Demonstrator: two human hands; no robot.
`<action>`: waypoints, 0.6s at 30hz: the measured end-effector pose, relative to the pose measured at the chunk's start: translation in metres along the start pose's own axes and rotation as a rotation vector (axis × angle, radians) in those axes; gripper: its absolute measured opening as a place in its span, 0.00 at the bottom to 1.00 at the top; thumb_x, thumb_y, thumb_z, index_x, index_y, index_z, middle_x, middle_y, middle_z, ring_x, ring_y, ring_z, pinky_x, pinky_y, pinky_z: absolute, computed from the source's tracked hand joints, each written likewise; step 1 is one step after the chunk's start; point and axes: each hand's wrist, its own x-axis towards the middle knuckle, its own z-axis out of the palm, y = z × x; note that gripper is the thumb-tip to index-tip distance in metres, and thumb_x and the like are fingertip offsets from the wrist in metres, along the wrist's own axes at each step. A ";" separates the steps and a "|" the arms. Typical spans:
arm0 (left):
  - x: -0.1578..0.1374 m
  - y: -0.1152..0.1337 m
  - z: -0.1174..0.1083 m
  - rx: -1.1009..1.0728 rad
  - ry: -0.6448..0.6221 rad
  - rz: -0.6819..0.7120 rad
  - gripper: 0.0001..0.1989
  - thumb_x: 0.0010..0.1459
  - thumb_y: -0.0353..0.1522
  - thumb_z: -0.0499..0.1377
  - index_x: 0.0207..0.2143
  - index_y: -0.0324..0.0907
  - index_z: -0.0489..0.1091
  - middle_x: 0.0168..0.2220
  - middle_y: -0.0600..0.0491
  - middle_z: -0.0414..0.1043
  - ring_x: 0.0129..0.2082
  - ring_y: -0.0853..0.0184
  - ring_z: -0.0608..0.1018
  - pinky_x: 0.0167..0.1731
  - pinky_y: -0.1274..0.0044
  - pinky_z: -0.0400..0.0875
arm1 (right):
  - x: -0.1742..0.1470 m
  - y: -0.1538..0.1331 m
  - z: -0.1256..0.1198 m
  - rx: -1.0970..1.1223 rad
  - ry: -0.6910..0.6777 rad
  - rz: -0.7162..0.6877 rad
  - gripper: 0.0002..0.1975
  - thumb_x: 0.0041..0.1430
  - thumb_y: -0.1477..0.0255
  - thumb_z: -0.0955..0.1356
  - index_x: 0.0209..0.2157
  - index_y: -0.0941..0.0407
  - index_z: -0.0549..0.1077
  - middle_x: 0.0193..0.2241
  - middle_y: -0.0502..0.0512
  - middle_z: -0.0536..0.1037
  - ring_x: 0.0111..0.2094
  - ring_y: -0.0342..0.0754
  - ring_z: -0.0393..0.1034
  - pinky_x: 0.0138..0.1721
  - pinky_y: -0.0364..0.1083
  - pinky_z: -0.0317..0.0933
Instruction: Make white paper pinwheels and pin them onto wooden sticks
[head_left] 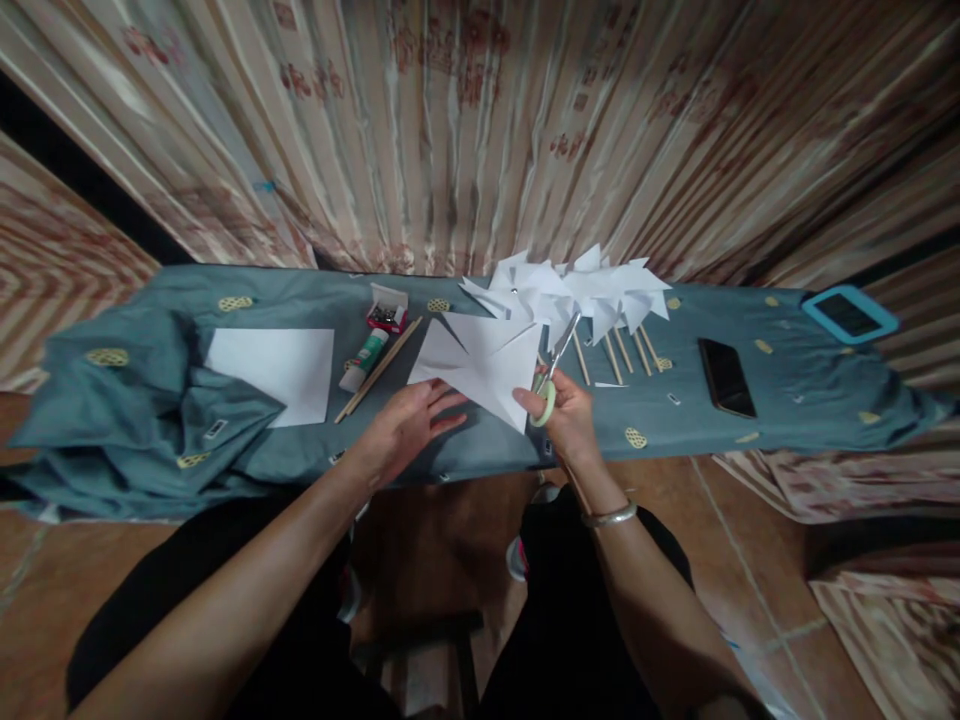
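A white paper square (pixel 487 365) with slits cut in from its corners lies in front of me, tilted a little. My left hand (pixel 412 420) is at its lower left edge, fingers stretched out and apart; whether they touch the paper's underside I cannot tell. In my right hand (pixel 566 410) is a pair of scissors (pixel 561 345) with pale green handles, blades pointing up and away. The right thumb lies over the paper's lower right corner. Just behind are several finished white paper pinwheels (pixel 540 290) on wooden sticks (pixel 619 350).
Left of the cut paper are a glue stick (pixel 366 360), loose wooden sticks (pixel 379 370), a small red box of pins (pixel 388 308) and white paper sheets (pixel 300 370) partly under bunched cloth. A phone (pixel 726 377) and blue-framed device (pixel 850 313) lie right on the green cloth (pixel 667 420).
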 end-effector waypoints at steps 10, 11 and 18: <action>0.013 -0.017 0.013 0.222 0.281 0.167 0.25 0.38 0.35 0.70 0.40 0.41 0.70 0.40 0.50 0.77 0.40 0.60 0.77 0.41 0.69 0.71 | -0.006 0.011 0.035 0.047 -0.098 0.024 0.23 0.36 0.63 0.77 0.36 0.53 0.69 0.24 0.46 0.78 0.27 0.47 0.72 0.30 0.46 0.65; 0.015 -0.018 0.011 0.235 0.317 0.188 0.23 0.37 0.35 0.70 0.38 0.40 0.70 0.38 0.50 0.77 0.39 0.61 0.78 0.41 0.69 0.71 | -0.006 0.011 0.035 0.049 -0.110 0.031 0.23 0.36 0.63 0.77 0.35 0.53 0.69 0.24 0.46 0.78 0.27 0.47 0.72 0.30 0.46 0.65; 0.024 -0.017 0.000 0.367 0.370 0.290 0.14 0.38 0.32 0.66 0.31 0.40 0.72 0.32 0.53 0.78 0.32 0.63 0.77 0.39 0.70 0.71 | -0.011 0.005 0.035 -0.034 -0.208 0.041 0.22 0.37 0.59 0.77 0.33 0.54 0.71 0.23 0.46 0.75 0.26 0.44 0.69 0.28 0.44 0.63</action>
